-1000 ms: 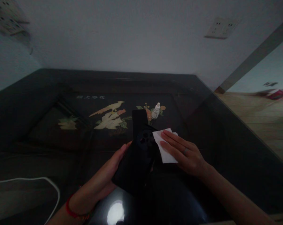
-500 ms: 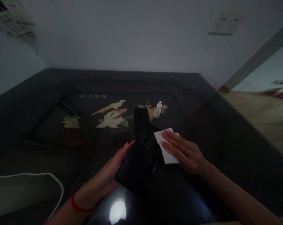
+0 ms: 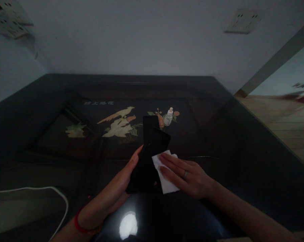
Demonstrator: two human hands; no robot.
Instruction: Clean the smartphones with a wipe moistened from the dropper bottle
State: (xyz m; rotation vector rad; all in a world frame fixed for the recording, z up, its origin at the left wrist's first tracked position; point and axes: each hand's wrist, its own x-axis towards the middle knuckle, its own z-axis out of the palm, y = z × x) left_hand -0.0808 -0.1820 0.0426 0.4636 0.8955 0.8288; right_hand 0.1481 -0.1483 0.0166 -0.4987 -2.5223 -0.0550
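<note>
My left hand [image 3: 116, 188] cradles a black phone [image 3: 148, 158] from below and from its left side, back face up, above the dark glossy table [image 3: 230, 151]. Flat on the middle of the phone's back lies a white wipe [image 3: 163, 173], pressed down by the stretched fingers of my right hand [image 3: 186, 174], which wears a ring. Just beyond the phone a second flat black piece [image 3: 150, 123] rests on the table. A small white dropper bottle [image 3: 168, 117] stands upright further back, to the right of it.
The table carries an inlaid bird and flower picture [image 3: 118, 122]. A white cable [image 3: 58, 198] curves over the near left part. Wall sockets [image 3: 242, 21] sit on the wall behind. Wooden floor [image 3: 285, 127] opens to the right past the table edge.
My right hand has slid the white wipe toward me, from the camera end of the phone down to its middle. The phone and my left hand have barely shifted.
</note>
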